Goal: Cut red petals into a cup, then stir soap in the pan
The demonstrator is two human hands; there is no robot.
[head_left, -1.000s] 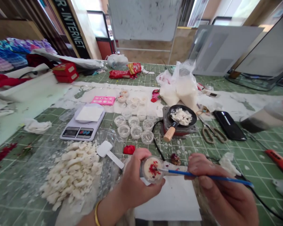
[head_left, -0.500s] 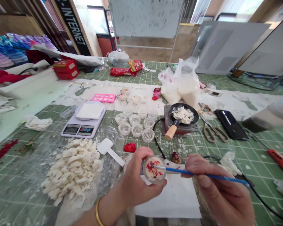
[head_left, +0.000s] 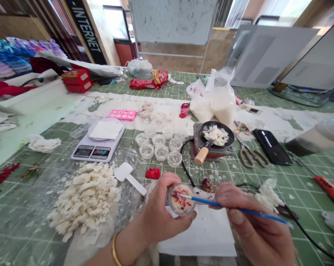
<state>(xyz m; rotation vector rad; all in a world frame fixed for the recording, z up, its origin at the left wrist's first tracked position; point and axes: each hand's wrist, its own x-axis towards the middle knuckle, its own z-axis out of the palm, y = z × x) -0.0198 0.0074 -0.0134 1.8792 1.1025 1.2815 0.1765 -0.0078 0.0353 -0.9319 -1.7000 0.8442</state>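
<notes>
My left hand [head_left: 164,214] is closed round a small clear cup [head_left: 182,212], tilted so its top faces me. Pale wax-like filling inside it carries scattered red petal shreds [head_left: 185,201]. Between the thumb and fingers of my right hand [head_left: 250,218] is a thin blue paintbrush [head_left: 208,201]. Its tip touches the red shreds near the cup's left side. Below the cup lies a white paper sheet [head_left: 202,236]. A red petal [head_left: 152,173] and a dried flower bud [head_left: 207,185] sit just beyond my hands.
White chunks [head_left: 86,199] are heaped at left beside a white scoop [head_left: 129,177] and a kitchen scale [head_left: 100,144]. Several clear cups [head_left: 161,151] stand mid-table. A small pan [head_left: 216,135] of white flakes rests on a hot plate [head_left: 198,138], near scissors [head_left: 251,153] and a phone [head_left: 273,146].
My right hand and the paintbrush have shifted left, bringing the brush tip further toward the cup's left side. My left hand and the cup stay nearly in place.
</notes>
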